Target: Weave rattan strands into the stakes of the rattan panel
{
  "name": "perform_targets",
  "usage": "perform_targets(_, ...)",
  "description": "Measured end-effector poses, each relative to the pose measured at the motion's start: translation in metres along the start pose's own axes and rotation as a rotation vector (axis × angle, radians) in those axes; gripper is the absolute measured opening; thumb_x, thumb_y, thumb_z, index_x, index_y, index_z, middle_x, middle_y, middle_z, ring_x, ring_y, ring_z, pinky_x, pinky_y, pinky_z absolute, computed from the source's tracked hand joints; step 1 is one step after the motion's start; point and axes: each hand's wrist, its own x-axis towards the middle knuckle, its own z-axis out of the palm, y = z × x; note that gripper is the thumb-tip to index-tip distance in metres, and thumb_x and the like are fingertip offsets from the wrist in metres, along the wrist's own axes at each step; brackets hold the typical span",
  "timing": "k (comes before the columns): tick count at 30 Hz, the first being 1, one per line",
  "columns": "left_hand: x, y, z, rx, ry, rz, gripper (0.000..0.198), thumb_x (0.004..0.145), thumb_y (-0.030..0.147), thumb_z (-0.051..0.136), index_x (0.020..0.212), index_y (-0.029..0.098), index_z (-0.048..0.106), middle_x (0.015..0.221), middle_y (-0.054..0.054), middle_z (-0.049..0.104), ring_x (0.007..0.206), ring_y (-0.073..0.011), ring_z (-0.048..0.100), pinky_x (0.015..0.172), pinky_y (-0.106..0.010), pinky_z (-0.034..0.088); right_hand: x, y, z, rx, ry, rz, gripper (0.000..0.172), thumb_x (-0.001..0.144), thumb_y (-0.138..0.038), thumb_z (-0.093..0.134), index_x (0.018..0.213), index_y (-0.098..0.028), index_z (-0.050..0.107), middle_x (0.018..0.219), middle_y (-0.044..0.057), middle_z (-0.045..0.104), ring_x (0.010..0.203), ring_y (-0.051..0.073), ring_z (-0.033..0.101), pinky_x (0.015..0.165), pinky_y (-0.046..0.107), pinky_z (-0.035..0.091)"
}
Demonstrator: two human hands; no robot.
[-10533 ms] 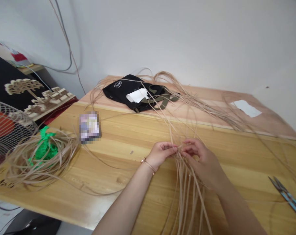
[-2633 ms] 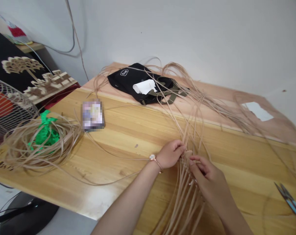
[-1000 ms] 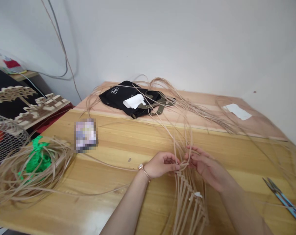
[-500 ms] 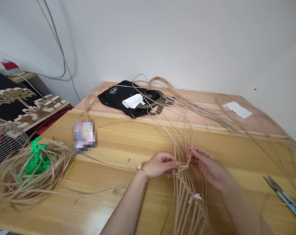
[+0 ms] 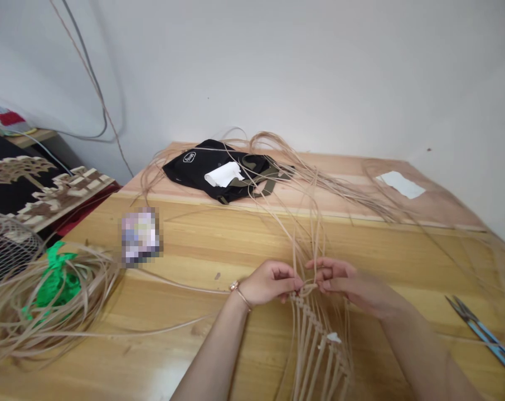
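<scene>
A partly woven piece of tan rattan-like strands (image 5: 310,318) lies in front of me, its knotted edge running diagonally down to the right. My left hand (image 5: 271,283), with a bracelet on the wrist, pinches the top corner of this weave between thumb and fingers. On the other side, my right hand (image 5: 346,284) has its thumb and fingers closed on a strand by the small loop at that corner; its index finger is stretched out. Loose strands (image 5: 315,228) rise from between the hands toward the back. A small white scrap (image 5: 333,337) is caught on the weave.
Blue-handled snips (image 5: 482,334) lie at the right. On the left are a coil of strands (image 5: 96,289) with a green plastic bag (image 5: 58,287) and a blurred-out box (image 5: 140,236). Farther back lie a black bag (image 5: 198,170) and white paper (image 5: 401,184) by the wall.
My right hand has shifted left and turned inward, bringing its fingers to the small loop. My left hand keeps its pinch. The whole view has shifted slightly.
</scene>
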Motion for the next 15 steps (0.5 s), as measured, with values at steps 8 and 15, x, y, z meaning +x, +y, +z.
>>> perform_targets(8, 0.001, -0.002, -0.002, 0.030, -0.024, -0.001, 0.034, 0.064, 0.042, 0.060, 0.067, 0.009, 0.056, 0.056, 0.001, 0.051, 0.043, -0.0025, 0.042, 0.042, -0.015, 0.033, 0.023, -0.014, -0.047, -0.296, 0.667, -0.209, 0.030, 0.059, -0.023, 0.062, 0.088, -0.018, 0.057, 0.083, 0.005, 0.060, 0.079, 0.019, 0.055, 0.075, 0.035, 0.040)
perform_targets(15, 0.001, -0.001, -0.002, 0.034, -0.021, 0.004, 0.036, 0.064, 0.044, 0.059, 0.065, 0.009, 0.054, 0.054, 0.003, 0.049, 0.042, -0.0027, 0.042, 0.041, -0.016, 0.032, -0.015, -0.016, -0.004, -0.739, 0.407, -0.370, 0.012, 0.071, -0.021, 0.053, 0.079, -0.024, 0.061, 0.080, 0.001, 0.059, 0.073, 0.017, 0.053, 0.065, 0.030, 0.041)
